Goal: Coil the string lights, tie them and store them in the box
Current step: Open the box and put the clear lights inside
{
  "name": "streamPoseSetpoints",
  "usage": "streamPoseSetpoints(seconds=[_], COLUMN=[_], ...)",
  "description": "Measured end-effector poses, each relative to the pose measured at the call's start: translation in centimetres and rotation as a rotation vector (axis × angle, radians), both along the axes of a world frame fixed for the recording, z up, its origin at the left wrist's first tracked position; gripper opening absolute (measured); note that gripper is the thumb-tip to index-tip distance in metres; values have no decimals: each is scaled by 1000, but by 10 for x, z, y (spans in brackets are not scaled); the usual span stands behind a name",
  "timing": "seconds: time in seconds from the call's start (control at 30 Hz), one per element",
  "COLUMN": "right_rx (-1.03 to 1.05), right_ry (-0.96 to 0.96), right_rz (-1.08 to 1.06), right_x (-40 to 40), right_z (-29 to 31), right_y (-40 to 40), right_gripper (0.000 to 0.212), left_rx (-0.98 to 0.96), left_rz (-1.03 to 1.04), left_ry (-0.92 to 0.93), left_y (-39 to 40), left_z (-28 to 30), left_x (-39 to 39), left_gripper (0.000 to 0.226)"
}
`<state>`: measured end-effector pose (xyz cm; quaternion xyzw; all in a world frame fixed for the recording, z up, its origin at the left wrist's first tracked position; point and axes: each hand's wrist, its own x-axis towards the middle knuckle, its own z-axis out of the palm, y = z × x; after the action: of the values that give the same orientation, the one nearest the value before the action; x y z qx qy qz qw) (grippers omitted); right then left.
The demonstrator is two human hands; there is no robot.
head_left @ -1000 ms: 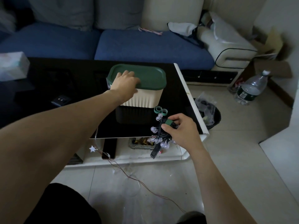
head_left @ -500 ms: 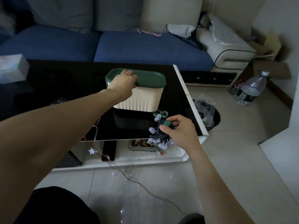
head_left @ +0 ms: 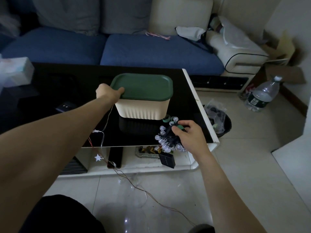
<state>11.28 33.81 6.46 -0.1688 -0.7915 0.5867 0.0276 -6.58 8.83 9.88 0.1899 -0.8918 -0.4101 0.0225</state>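
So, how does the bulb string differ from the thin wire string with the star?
The bulb string is bundled on the table, in the right hand's grip; the wire string trails loose from the table down to the floor. The bulb string has round clear bulbs on dark cord; the wire string is thin, with a white star. Both are still outside the box.

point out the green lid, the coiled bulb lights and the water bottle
green lid (head_left: 143, 85), head view, middle of its flat top
coiled bulb lights (head_left: 165, 140), head view, bulb cluster beside the right hand
water bottle (head_left: 262, 95), head view, clear body above the label
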Motion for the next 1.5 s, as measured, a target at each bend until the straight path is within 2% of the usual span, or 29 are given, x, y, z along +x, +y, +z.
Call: streamPoseSetpoints(seconds=[0.23,0.37,0.53,0.67,0.87,0.93,1.0,1.07,1.17,1.3,1.33,1.43,1.5], right_rx=[-37,-144,-278,-375,-376,-325,-287,-269,-198,-128,-113,-128,-140], right_ry=[39,42,24,-69,-55,-15,25,53,103,144,135,116,118], right_rz=[-79,-134,-173,-107,136,184,175,124,38,-57,-67,-88,-103], right_x=[-6,-9,-16,-26,-38,-41,-44,-47,-49,-54,-54,-55,-55], right_z=[-1,3,10,14,15,15,12,8,6,1,-2,-6,-5], right_y=[1,2,2,-3,-21,-30,-36,-41,-46,-46,-45,-46,-45], right_gripper=[32,32,23,30,41,36,40,44,43,33,32,28,25], left_rx=[-64,-59,37,3,55,134,215,283,350,492,555,711,762], left_rz=[37,7,35,36,-33,-36,-24,-27,-30,-84,-112,-173,-215], left_ry=[14,-14,2,-11,8,65,111,112,121,97,85,65,52], left_y=[8,4,-17,-32,-47,-43,-39,-36,-33,-35,-34,-36,-38], left_z=[3,10,6,11,0,-7,-14,-17,-19,-22,-21,-16,-13], left_x=[5,6,8,14,29,37,42,46,55,71,75,80,84], left_gripper=[53,48,25,20,18,14,30,38,38,52,50,23,24])
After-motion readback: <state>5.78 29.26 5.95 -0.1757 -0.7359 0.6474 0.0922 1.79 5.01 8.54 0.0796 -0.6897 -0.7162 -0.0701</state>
